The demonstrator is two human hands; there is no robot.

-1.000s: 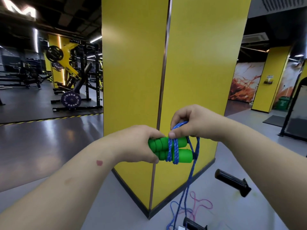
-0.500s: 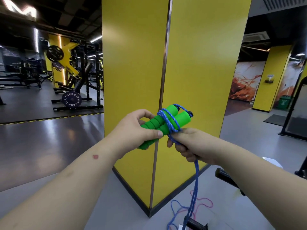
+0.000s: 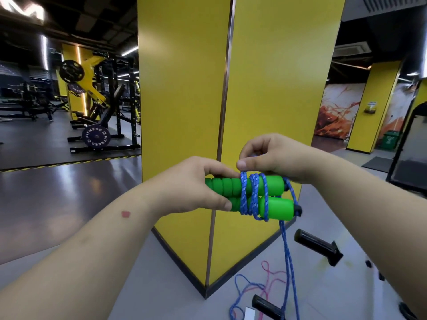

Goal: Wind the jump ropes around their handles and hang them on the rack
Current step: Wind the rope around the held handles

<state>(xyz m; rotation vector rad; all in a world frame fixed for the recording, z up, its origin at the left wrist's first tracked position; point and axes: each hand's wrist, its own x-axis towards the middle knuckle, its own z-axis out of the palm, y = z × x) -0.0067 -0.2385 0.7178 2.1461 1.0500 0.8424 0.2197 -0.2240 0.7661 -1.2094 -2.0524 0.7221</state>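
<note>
Two green foam handles (image 3: 273, 204) lie side by side and level in front of me. My left hand (image 3: 196, 184) grips their left ends. A blue rope (image 3: 254, 196) is wound around them in about three turns. My right hand (image 3: 275, 157) is above the handles and pinches the rope at the top of the newest turn. The rest of the blue rope hangs from the right end down to the floor (image 3: 288, 262). Black rack pegs (image 3: 317, 244) stick out at the lower right.
A yellow pillar (image 3: 231, 88) stands right behind my hands, its corner toward me. A pink rope (image 3: 269, 277) and loose blue loops lie on the grey floor by the pillar's base. A second black peg (image 3: 265, 306) is at the bottom. Gym machines stand far left.
The handles have swung from tilted up back to level. My right hand has come from below the handles to above them, laying another turn of blue rope.
</note>
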